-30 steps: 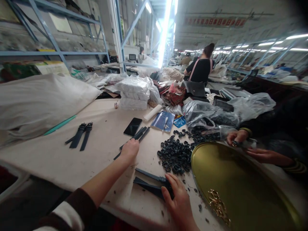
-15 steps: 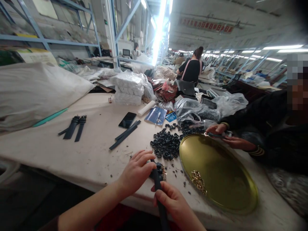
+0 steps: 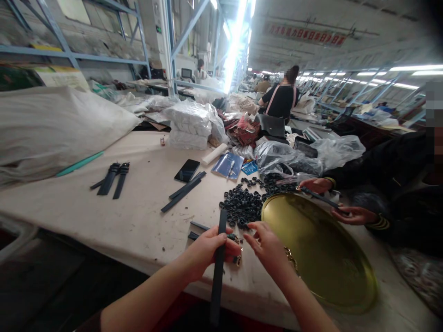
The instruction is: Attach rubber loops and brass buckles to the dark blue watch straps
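Writing: a red banner (image 3: pixel 306 35) with pale characters was hung under the ceiling; the characters were too blurred to be read.
Left hand: the left hand (image 3: pixel 211 249) was closed around a dark strap (image 3: pixel 218 265), gripped near the middle of its length.
Strap: the strap was held almost upright at the near edge of the table (image 3: pixel 138 221), its upper end raised above the fingers and its lower end dropped below the table edge.
Buckle: a small metal piece (image 3: pixel 237 259) was seen at the left hand's fingertips; how it was joined to the strap could not be made out.
Right hand: the right hand (image 3: pixel 270 246) was held just beside the left, thumb and forefinger pinched; whether anything was held between them could not be told.
Hidden: faces were blurred out, and the far end of the hall was lost in glare.
Loops: a heap of small black loops (image 3: pixel 244 205) was laid just beyond the hands.
Tray: a round gold tray (image 3: pixel 321 258) was set to the right, with gold buckles (image 3: pixel 290 258) on its near side.
Further off: loose straps (image 3: pixel 183 191), a phone (image 3: pixel 187 170) and a second pair of straps (image 3: pixel 114 180) were spread across the table.
Co-worker: another strap was held over the tray's far rim by a second person's hands (image 3: pixel 346 214).
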Demonstrator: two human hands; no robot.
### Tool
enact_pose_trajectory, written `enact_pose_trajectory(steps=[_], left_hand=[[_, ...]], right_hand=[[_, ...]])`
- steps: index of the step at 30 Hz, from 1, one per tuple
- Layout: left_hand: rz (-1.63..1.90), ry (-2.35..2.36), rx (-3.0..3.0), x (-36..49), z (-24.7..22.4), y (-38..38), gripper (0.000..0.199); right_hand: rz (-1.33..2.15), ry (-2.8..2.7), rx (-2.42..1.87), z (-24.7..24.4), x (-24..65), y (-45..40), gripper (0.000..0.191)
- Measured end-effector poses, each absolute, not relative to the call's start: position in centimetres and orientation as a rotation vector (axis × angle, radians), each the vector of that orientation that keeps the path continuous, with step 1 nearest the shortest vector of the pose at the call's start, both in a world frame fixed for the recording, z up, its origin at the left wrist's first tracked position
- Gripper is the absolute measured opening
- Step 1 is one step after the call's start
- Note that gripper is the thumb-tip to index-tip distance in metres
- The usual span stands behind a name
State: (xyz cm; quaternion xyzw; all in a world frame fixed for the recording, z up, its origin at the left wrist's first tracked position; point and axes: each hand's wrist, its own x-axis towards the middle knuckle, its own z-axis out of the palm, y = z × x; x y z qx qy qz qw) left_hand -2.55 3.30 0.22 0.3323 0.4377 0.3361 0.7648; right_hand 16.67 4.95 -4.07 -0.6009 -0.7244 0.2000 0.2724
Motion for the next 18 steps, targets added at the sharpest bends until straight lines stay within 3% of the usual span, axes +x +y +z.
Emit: enact_pose_trajectory(steps=[5, 10, 14, 18], left_hand=[[0.640, 0.872, 0.576, -2.6, 0.2, 4.5, 0.034], [0.581, 0.865, 0.560, -2.1, -0.3, 5.9, 0.034], [0.489, 0.901, 0.727, -1.1, -1.0, 6.4, 0.023], [0.402, 0.951, 1.129, 0.6, -2.0, 5.9, 0.035]], right_hand=[[0.169, -2.166, -1.862, -6.6, 17.2, 8.9, 0.023], [0.209, -2.130, -1.881, -7.5, 17.3, 9.5, 0.023], [0.875, -1.426, -1.673, -6.6, 17.9, 8.1, 0.027], [1.484, -0.577, -1.237, -5.4, 17.0, 5.9, 0.027]])
